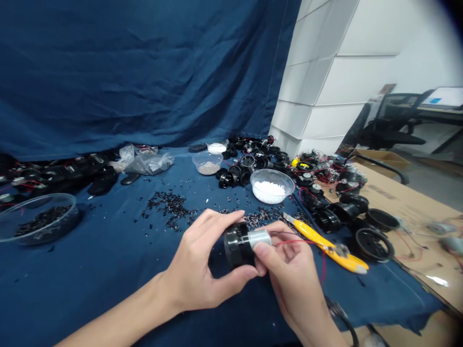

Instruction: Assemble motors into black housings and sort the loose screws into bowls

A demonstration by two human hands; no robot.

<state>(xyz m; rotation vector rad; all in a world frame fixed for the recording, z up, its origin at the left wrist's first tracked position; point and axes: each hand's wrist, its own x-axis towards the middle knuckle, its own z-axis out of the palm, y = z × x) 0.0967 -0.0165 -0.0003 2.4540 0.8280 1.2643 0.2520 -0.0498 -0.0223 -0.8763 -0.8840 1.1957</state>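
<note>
Near the left edge of the blue-cloth-covered counter [119, 255], a wide clear plastic bowl [72, 225] holds small black pieces [41, 220], its raised wall probably keeping them from mixing with the rest. Further back, a grey translucent plastic bag [154, 165] lies toward the far edge, and to its right a loose scatter of small black pieces [168, 205] spreads over the cloth, seemingly within easy reach. The left hand [193, 262] comes in from the near edge, its grip clamped on a black round plastic housing [237, 246] — fingers over the top, thumb underneath — which likely steadies the wide part. Beyond it stands a clear bowl of tiny metallic bits [209, 167]. The housing is held above the middle of the near half, with a silver cylindrical motor [259, 237] at its right side. The right hand [296, 274] has its grip closed on that motor, thumb against the casing, while thin red wire [296, 241] trails off to the right, apparently kept out of the fingers' way. Behind is a clear bowl of white pieces [269, 189]; a yellow-handled knife [321, 243] lies slantwise beside the right hand, before black round plastic parts [343, 210] heaped toward the right edge.
</note>
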